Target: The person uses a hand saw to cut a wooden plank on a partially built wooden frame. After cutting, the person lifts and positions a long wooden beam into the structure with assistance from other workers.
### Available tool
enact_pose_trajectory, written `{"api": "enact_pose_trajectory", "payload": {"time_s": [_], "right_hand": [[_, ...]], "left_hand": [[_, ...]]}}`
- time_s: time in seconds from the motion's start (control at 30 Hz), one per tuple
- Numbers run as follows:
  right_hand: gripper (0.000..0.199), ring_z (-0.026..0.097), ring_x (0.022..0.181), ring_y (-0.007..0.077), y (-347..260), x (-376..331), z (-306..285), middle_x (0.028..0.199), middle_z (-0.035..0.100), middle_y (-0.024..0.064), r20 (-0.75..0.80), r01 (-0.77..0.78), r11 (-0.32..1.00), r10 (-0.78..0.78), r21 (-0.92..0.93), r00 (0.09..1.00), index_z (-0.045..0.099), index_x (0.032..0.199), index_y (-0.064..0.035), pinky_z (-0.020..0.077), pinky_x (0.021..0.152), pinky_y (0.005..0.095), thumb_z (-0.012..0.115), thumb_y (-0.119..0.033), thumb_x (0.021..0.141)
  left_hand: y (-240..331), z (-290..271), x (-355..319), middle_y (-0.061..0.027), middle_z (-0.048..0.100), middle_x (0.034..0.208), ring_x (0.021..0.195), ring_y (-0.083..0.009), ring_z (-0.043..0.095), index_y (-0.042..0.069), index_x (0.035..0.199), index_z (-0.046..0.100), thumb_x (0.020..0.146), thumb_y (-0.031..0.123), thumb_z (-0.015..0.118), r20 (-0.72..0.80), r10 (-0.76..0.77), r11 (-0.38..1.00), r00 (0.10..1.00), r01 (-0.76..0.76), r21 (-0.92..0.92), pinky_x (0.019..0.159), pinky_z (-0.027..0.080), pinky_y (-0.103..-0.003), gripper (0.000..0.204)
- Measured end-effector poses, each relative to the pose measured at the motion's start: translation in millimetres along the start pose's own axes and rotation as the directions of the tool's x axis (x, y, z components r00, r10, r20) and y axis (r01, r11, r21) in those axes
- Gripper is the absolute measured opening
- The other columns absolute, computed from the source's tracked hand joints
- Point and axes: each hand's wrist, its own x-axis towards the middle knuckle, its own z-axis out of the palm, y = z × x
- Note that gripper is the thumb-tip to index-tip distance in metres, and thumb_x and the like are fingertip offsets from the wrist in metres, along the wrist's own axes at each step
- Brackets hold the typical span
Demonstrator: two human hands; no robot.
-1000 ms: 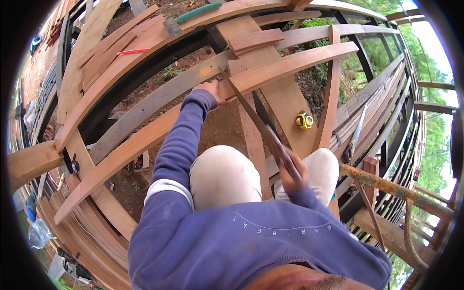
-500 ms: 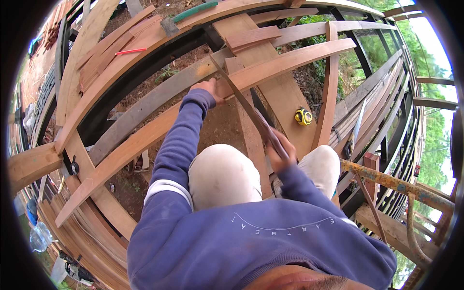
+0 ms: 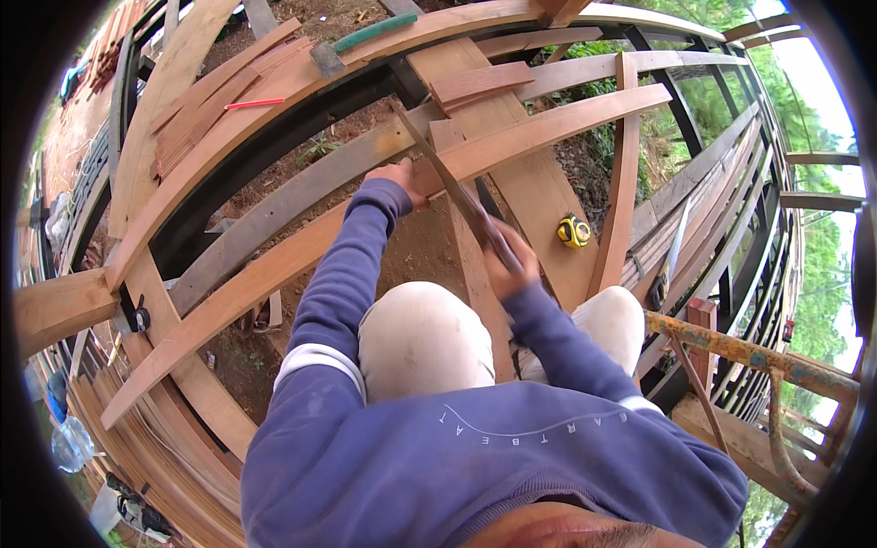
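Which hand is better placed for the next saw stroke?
Probably the right hand: it grips the saw, which crosses the board. The left hand is on the board just beside the saw, seemingly steadying it.

The right hand point(image 3: 523, 254) is positioned farther forward and left, away from the right knee point(image 3: 610, 316). The handsaw point(image 3: 451, 183) is advanced with it; its tip projects farther beyond the plank's point(image 3: 557, 130) far edge.
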Motion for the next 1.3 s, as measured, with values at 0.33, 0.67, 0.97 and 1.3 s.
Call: {"api": "enact_pose_trajectory", "payload": {"time_s": [0.33, 0.67, 0.97, 1.3], "right_hand": [[0.045, 0.071, 0.113, 0.0220, -45, -103, -82, 0.120, 0.073, 0.0188, 0.062, -0.137, 0.990, 0.137, -0.016, 0.989, 0.064, 0.132, 0.0019, 0.0526, 0.098, 0.0313, 0.057, 0.006, 0.088], [0.042, 0.072, 0.105, 0.0183, -13, -45, -29, 0.115, 0.075, 0.0161, 0.020, -0.101, 0.995, 0.101, 0.005, 0.995, 0.065, 0.130, 0.0024, 0.0541, 0.093, 0.0305, 0.058, 0.004, 0.089], [0.043, 0.075, 0.101, 0.0208, 4, 18, 6, 0.104, 0.076, 0.0188, -0.016, 0.012, 0.999, -0.013, -0.040, 1.000, 0.066, 0.130, -0.0011, 0.0563, 0.085, 0.0303, 0.061, 0.003, 0.088], [0.047, 0.068, 0.113, 0.0181, -54, -99, -84, 0.124, 0.071, 0.0172, 0.046, -0.134, 0.989, 0.132, 0.060, 0.990, 0.064, 0.133, 0.0029, 0.0492, 0.102, 0.0297, 0.054, 0.011, 0.088]], "left_hand": [[-12, -12, -3, -0.0246, 0.068, 0.128, 0.120, -0.0371, 0.066, 0.001, 0.135, 0.055, 0.073, 0.051, 0.080, 0.024, -0.038, 0.998, 0.999, 0.039, -0.040, 0.104, 0.052, -0.043, 0.083], [-11, -8, 1, -0.0259, 0.069, 0.123, 0.115, -0.0406, 0.067, 0.002, 0.133, 0.055, 0.071, 0.047, 0.081, -0.009, -0.011, 0.998, 1.000, 0.010, -0.069, 0.101, 0.053, -0.046, 0.081], [3, -12, 1, -0.0238, 0.067, 0.131, 0.121, -0.0374, 0.065, 0.002, 0.136, 0.056, 0.071, 0.049, 0.080, 0.068, 0.002, 0.999, 0.998, 0.001, -0.037, 0.105, 0.051, -0.043, 0.084], [-21, -8, 8, -0.0277, 0.068, 0.123, 0.117, -0.0405, 0.065, -0.001, 0.131, 0.058, 0.071, 0.045, 0.079, 0.051, 0.004, 0.990, 0.999, 0.003, -0.139, 0.102, 0.051, -0.043, 0.078]]}}
